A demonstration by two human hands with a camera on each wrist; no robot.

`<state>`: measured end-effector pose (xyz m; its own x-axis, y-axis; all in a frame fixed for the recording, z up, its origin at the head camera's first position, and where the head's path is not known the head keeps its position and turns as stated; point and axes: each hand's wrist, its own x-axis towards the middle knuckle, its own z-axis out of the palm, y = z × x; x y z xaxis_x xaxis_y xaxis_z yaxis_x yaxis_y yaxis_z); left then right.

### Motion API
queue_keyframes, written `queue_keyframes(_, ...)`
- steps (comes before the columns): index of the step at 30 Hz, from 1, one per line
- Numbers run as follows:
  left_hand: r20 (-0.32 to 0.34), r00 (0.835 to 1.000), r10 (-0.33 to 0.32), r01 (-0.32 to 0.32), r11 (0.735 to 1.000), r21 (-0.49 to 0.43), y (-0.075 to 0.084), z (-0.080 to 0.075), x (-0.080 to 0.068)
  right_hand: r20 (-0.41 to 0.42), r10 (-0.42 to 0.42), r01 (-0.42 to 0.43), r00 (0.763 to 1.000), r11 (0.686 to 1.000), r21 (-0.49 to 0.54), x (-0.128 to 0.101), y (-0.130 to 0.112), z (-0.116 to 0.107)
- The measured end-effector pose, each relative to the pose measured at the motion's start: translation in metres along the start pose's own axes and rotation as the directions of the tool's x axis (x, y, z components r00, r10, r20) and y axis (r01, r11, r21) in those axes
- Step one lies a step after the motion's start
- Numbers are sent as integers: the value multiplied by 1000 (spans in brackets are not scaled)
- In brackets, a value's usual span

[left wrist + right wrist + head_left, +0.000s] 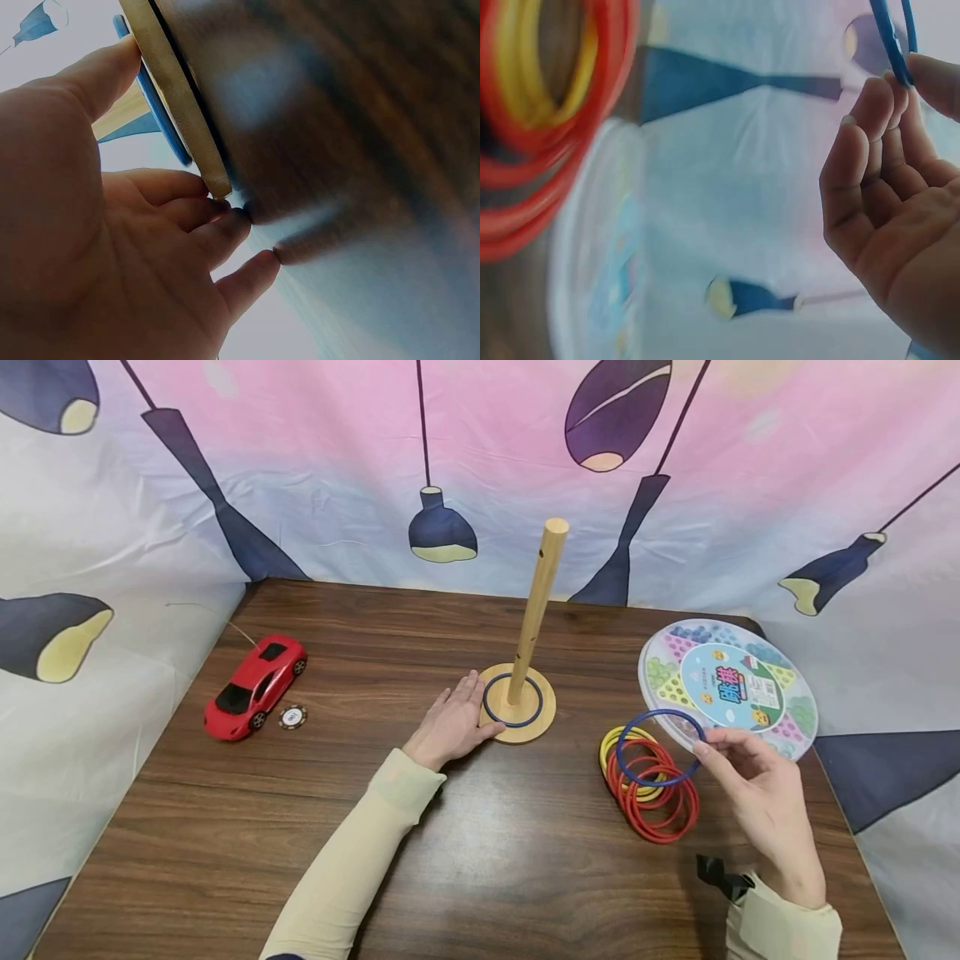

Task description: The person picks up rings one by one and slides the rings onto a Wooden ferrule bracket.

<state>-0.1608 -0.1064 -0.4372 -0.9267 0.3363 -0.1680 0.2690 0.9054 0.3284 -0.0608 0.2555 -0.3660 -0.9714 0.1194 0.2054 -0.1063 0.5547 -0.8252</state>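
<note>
In the head view, my left hand [450, 722] rests at the left edge of a round wooden base [548, 703], fingers extended, thumb on its near rim. From the base rises a wooden post [537, 610]. A blue ring [513, 725] lies on the base around the post's foot; the left wrist view shows this blue ring [161, 112] close to my thumb. My right hand [768, 802] pinches another blue ring [663, 712] between thumb and fingertips, above a pile of red rings [660, 837] and yellow rings [604, 752]. The right wrist view shows only part of the held ring [890, 41].
A round Chinese checkers box [697, 672] lies at the back right, beside the ring pile. On the left are a red toy car [255, 689] with a thin antenna and a poker chip [293, 717]. A printed cloth [337, 468] hangs behind the wooden table [225, 827].
</note>
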Motion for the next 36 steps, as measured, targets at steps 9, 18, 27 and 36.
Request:
queue_keyframes(9,7,1000,2,-2,1000,-1,1,0,1,3,-117,109,993,930,351,21,-47,14)
queue_keyframes(18,2,1000,4,-4,1000,-4,0,0,-1,-100,-130,163,986,695,701,37,-94,46)
queue_keyframes(27,7,1000,1,-1,1000,2,0,-1,-1,-122,-150,183,981,519,835,52,-123,67)
queue_keyframes(36,-4,1000,1,-1,1000,5,1,-1,-1,-119,-160,174,980,394,903,67,-148,74)
